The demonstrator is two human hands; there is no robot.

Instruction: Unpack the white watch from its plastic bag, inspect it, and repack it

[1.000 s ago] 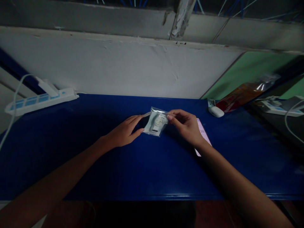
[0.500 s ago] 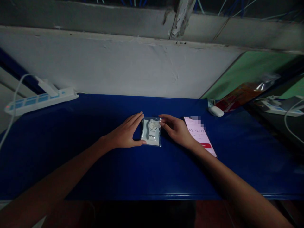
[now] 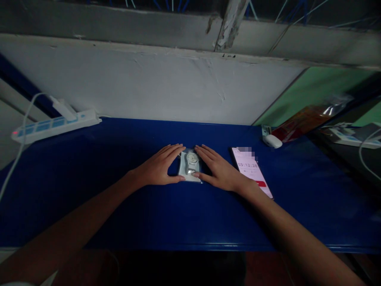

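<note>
A clear plastic bag [image 3: 186,172] with a white watch [image 3: 192,159] inside lies flat on the blue table [image 3: 178,218]. On its left edge rests my left hand [image 3: 162,165], thumb and fingers spread apart at the lower and upper corners. My right hand [image 3: 218,169] lies over the bag's right side, its thumb on the lower part by the watch strap and its fingers stretched along the top right. Both hands are open and touch the bag without closing round it.
Right of my right hand lies a phone [image 3: 250,169] with a lit timer screen. A white rounded object [image 3: 272,141] and a reddish plastic package [image 3: 303,121] are at the back right. A white power strip [image 3: 56,126] with a plugged-in cable sits at the back left.
My right hand's fingers have let go of the bag's upper right edge and spread out, with the thumb lower on the bag. My left hand has barely moved.
</note>
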